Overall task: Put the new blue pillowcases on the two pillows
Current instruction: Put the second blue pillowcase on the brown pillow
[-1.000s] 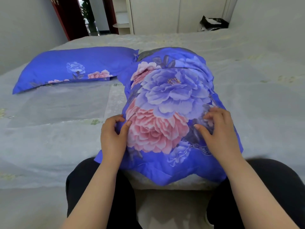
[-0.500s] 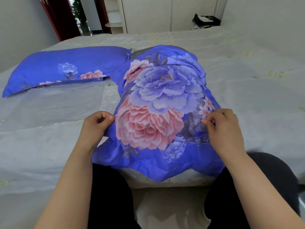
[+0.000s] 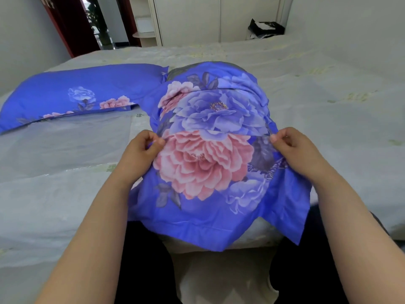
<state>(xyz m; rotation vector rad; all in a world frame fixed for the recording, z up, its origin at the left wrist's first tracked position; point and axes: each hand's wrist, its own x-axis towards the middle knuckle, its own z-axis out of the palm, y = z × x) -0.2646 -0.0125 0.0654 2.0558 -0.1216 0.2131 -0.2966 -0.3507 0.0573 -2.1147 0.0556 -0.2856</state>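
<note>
Two blue floral pillows on the bed [image 3: 328, 110]. Near pillow [image 3: 210, 137] at centre: long axis runs 12 to 6 o'clock, away from the person; the loose open end of its case points to 6 and hangs over the bed edge, far end rounded and full. Second pillow [image 3: 76, 95] at 10 o'clock, lying flat, long axis about 9 to 3, its right corner touching the near pillow's far end.

Two hands on the near pillow. Left hand [image 3: 140, 150] pinches the case's left edge, fingers curled. Right hand [image 3: 291, 148] pinches the right edge likewise. Fabric drawn taut between them.

One dark bag [image 3: 266, 28] beyond the bed at 1 o'clock.
</note>
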